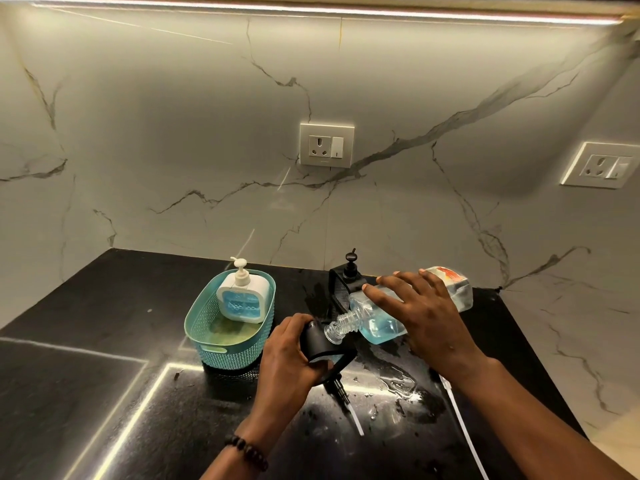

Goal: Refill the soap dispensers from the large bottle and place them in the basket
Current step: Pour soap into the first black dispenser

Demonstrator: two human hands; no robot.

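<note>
Large bottle (388, 317), tilted, blue liquid inside, right hand (420, 311) curled around it; left hand (289, 355) gripping black dispenser (320, 342); white dispenser (242, 294) in teal basket (221, 351).

Black stone countertop (86, 341), wet patches at right. Veined marble wall (173, 133); two sockets (326, 145). Strip light (311, 10) overhead.

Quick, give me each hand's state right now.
Left hand: grips the black dispenser, fingers curled round it.
Right hand: holds the large bottle tilted, its mouth at the dispenser.
</note>
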